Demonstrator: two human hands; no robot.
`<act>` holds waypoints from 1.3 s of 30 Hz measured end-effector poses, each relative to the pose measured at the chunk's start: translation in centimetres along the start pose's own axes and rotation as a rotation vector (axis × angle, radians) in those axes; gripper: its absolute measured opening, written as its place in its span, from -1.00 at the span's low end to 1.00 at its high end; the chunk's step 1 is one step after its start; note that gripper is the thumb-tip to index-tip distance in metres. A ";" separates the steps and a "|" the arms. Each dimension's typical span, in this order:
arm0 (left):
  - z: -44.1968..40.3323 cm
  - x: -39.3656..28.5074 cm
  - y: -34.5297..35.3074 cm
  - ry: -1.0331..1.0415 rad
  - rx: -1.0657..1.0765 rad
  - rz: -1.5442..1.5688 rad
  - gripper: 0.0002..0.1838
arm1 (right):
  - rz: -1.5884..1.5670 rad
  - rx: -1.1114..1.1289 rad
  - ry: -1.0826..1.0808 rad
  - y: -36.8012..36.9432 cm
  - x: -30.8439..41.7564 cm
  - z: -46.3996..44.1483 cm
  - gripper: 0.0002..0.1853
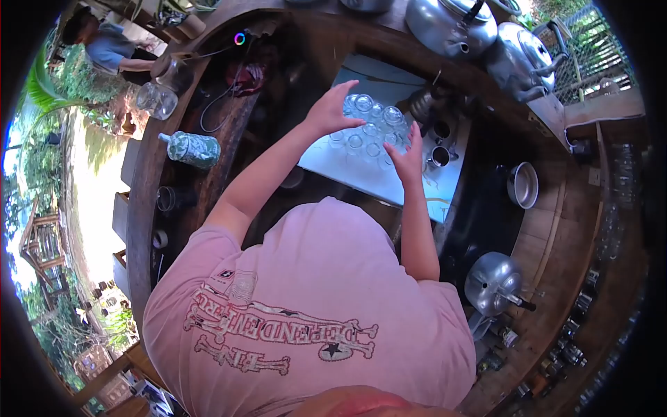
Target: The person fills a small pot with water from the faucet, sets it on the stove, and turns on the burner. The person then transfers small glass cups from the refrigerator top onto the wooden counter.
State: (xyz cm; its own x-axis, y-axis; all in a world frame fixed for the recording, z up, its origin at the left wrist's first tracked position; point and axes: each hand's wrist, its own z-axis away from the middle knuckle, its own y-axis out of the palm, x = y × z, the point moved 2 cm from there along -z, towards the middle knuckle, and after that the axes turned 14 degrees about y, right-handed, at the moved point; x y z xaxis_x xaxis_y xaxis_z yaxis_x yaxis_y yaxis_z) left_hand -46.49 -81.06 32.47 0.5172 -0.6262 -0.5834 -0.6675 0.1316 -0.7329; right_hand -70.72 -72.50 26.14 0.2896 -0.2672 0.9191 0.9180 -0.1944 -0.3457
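A cluster of clear glasses [373,130] stands close together on a light-blue and white tabletop [340,165]. My left hand [332,111] is at the left side of the cluster, thumb and fingers spread apart. Over at its right side, my right hand [408,158] also has its fingers apart. Neither hand grips a glass; whether the fingertips touch any is hard to tell. Just right of my right hand are a shiny metal mug [440,157] and a second metal cup [441,130].
Metal kettles [451,26] line the far counter, and another kettle [493,283] stands at right near a metal bowl [522,185]. On the left wooden counter are a green-white patterned container [192,149] and a glass jar [157,101]. Another person [111,52] is at upper left.
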 end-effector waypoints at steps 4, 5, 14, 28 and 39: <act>-0.5 0.1 1.1 -0.039 0.051 0.042 0.02 | 0.062 -0.030 -0.117 1.3 -0.1 -1.7 0.04; -0.7 0.3 1.1 -0.068 0.069 0.038 0.00 | 0.060 -0.030 -0.121 1.4 -0.2 -2.0 0.04; -1.1 0.9 1.3 -0.023 0.069 -0.029 -0.19 | 0.057 -0.033 -0.125 2.1 0.3 -3.0 -0.09; -1.1 1.0 1.2 -0.038 0.097 -0.084 -0.28 | 0.187 -0.082 -0.180 3.0 0.5 -4.1 -0.23; -1.4 1.0 0.6 0.037 -0.025 -0.016 -0.22 | 0.119 -0.083 -0.293 2.3 0.5 -4.3 -0.30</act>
State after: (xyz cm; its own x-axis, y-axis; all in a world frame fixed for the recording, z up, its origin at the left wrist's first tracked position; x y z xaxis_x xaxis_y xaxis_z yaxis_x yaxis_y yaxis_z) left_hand -47.11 -82.63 31.95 0.5079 -0.6561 -0.5582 -0.6730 0.1023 -0.7326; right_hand -69.69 -77.14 24.97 0.4699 -0.0119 0.8826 0.8515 -0.2576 -0.4568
